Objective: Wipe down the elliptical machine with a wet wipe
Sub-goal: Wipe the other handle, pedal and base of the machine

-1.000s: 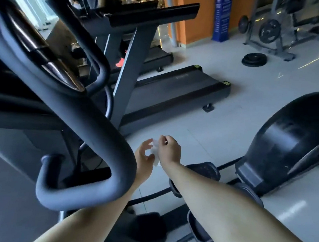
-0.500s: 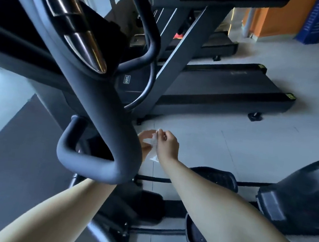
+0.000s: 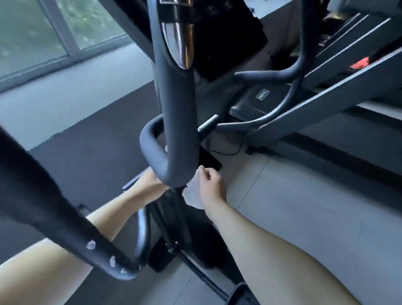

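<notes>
- Elliptical handlebar (image 3: 175, 124): dark padded loop, its lower bend just beside both hands.
- Right hand (image 3: 211, 185): fingers curled, pinching the wet wipe (image 3: 193, 196) at the bend's right edge.
- Left hand (image 3: 150, 184): fingers hidden behind the bend; grip cannot be told.
- Floor (image 3: 313, 215): bare tiles right of the hands.

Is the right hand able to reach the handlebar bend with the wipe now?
Probably yes. The right hand pinches the wipe right beside the handlebar bend, and nothing stands between them.
</notes>
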{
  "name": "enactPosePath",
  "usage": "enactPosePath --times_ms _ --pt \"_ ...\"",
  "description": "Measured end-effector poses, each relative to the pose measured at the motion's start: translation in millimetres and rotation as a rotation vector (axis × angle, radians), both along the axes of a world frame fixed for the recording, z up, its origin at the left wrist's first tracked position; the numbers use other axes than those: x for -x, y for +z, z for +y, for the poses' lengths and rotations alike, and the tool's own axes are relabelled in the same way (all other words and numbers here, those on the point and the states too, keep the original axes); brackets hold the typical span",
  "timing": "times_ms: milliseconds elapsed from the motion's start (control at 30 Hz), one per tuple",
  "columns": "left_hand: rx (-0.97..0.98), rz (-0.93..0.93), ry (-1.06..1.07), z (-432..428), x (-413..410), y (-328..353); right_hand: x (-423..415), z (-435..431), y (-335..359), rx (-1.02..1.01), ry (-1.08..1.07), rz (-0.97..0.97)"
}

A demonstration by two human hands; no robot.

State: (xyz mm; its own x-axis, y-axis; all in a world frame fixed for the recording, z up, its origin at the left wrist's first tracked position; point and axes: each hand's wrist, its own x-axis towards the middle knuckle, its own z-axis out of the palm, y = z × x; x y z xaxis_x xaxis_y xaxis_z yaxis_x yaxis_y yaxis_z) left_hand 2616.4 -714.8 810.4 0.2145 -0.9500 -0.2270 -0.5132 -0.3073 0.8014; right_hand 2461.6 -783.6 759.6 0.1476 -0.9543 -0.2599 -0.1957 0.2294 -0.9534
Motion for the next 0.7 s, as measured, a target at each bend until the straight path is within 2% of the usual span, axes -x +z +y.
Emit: enactPosePath --times_ms 67,133,200,300,367,467,700 --pt "0.069 -0.022 0.137 25.7 -5.5 2.9 -18.2 10.6 3.3 -0.018 0.085 0.001" --pt "0.059 -0.049 0.202 50.1 -11.0 -6.0 -39.3 20.8 3.8 -0.077 0.131 -0.057" --pt "0.010 -0.076 0.240 68.8 -12.7 -12.0 -55.0 34.4 2.6 -0.094 0.227 -0.037" --pt "0.017 -0.099 0.285 85.7 -13.0 -19.2 -63.9 54.3 -4.3 -0.030 0.413 -0.034" --pt "0.029 -0.056 0.293 94.7 -16.8 -30.6 -62.8 65.1 -13.3 0.081 0.544 0.040" --pt "-0.006 -0.006 0.358 109.0 -17.0 -44.7 -53.7 82.1 -32.2 0.121 0.737 0.134" --pt "-0.114 0.158 0.331 134.6 -18.5 -67.5 -67.0 75.0 -26.8 0.227 0.809 0.238"
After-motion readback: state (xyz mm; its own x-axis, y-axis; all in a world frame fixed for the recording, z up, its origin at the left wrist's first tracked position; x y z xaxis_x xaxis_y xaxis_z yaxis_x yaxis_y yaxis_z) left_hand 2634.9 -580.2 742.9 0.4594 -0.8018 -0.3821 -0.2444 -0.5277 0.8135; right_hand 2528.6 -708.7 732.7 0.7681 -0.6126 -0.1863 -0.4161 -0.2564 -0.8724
